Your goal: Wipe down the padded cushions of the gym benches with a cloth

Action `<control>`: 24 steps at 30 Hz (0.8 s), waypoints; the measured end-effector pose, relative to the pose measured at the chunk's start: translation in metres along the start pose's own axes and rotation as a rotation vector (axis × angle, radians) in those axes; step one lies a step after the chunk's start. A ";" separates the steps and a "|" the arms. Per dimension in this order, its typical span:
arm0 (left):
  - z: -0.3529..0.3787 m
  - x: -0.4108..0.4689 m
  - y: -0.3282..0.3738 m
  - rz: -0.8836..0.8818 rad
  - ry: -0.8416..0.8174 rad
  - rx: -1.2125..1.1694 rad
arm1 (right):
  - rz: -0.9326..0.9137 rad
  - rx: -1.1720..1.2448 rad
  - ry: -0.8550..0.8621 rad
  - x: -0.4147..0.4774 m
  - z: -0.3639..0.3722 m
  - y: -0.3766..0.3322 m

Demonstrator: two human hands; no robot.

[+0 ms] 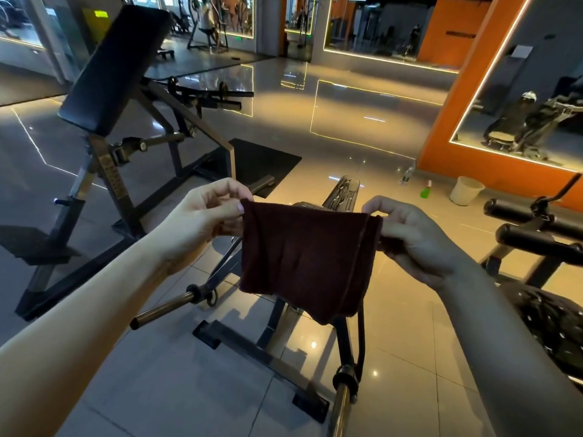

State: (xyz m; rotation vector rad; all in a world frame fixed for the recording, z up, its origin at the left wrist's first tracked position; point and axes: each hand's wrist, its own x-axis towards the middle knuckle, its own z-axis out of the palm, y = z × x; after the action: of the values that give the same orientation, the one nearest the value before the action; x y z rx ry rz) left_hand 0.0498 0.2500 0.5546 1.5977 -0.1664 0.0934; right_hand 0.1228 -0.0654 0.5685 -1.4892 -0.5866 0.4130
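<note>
Glossy gym tiles [362,121] lie below as left hand [208,212] and right hand [407,238] pinch the cloth [303,260] by its top corners in midair, likely squaring a clean face for the pad [116,67] well apart.

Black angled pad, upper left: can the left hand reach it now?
Probably yes: nothing stands between left hand and pad, but both hands pinch the cloth, so the right hand should release first.

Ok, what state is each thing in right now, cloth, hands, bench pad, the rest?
cloth: folded over, hanging in the air between both hands.
left hand: pinches the cloth's top left corner.
right hand: pinches its top right corner.
bench cushion: tilted up, not touched.
spray bottle: on the floor beside the bucket.
</note>
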 end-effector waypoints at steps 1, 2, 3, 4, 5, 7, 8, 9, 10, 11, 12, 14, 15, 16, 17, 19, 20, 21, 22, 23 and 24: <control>-0.001 -0.001 -0.002 -0.003 -0.029 0.030 | 0.034 0.038 -0.010 0.001 0.000 0.006; -0.002 -0.002 -0.003 -0.002 -0.042 0.047 | 0.078 0.075 -0.018 0.002 0.000 0.008; -0.004 -0.002 -0.004 -0.014 -0.033 0.044 | 0.102 0.109 -0.024 0.003 -0.002 0.014; -0.005 -0.002 -0.004 -0.012 -0.031 0.042 | 0.133 0.133 -0.020 0.004 -0.003 0.019; -0.005 -0.003 -0.005 -0.016 -0.042 0.027 | 0.153 0.152 -0.021 0.005 -0.004 0.024; -0.006 -0.003 -0.007 -0.037 -0.071 -0.011 | 0.183 0.208 -0.038 0.006 -0.007 0.033; -0.006 -0.003 -0.008 -0.055 -0.080 -0.035 | 0.187 0.228 -0.051 0.005 -0.006 0.034; -0.004 -0.003 -0.007 -0.075 -0.078 -0.062 | 0.189 0.245 -0.057 0.006 -0.005 0.036; -0.003 -0.003 -0.007 -0.088 -0.077 -0.087 | 0.199 0.261 -0.055 0.007 -0.005 0.038; 0.000 -0.002 -0.006 -0.101 -0.081 -0.110 | 0.212 0.268 -0.039 0.007 -0.006 0.041; 0.003 -0.001 -0.006 -0.105 -0.082 -0.105 | 0.226 0.279 -0.030 0.007 -0.006 0.044; 0.007 0.001 -0.008 -0.067 -0.066 0.013 | 0.239 0.284 -0.044 0.004 -0.007 0.048; 0.008 0.002 -0.008 -0.041 -0.051 0.080 | 0.245 0.275 -0.065 0.002 -0.011 0.051; 0.010 0.003 -0.006 -0.017 -0.052 0.131 | 0.260 0.258 -0.095 -0.001 -0.015 0.052; 0.014 0.005 -0.002 0.002 -0.069 0.162 | 0.280 0.240 -0.135 -0.002 -0.021 0.053; 0.027 0.011 0.012 0.020 -0.145 0.193 | 0.324 0.212 -0.272 -0.001 -0.028 0.051; 0.035 0.015 0.018 0.012 -0.194 0.205 | 0.342 0.195 -0.336 0.002 -0.025 0.048; 0.044 0.021 0.022 -0.008 -0.243 0.223 | 0.342 0.140 -0.368 0.007 -0.019 0.048; 0.053 0.027 0.025 -0.030 -0.278 0.249 | 0.328 0.046 -0.369 0.010 -0.009 0.047; 0.060 0.033 0.026 -0.050 -0.290 0.274 | 0.299 -0.064 -0.353 0.012 0.002 0.047; 0.066 0.038 0.025 -0.065 -0.277 0.304 | 0.259 -0.152 -0.320 0.014 0.013 0.047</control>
State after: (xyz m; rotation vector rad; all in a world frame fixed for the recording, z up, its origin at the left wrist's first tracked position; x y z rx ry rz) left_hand 0.0805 0.1818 0.5837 1.9143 -0.3268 -0.1615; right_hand 0.1305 -0.0442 0.5231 -1.6648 -0.6895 0.8346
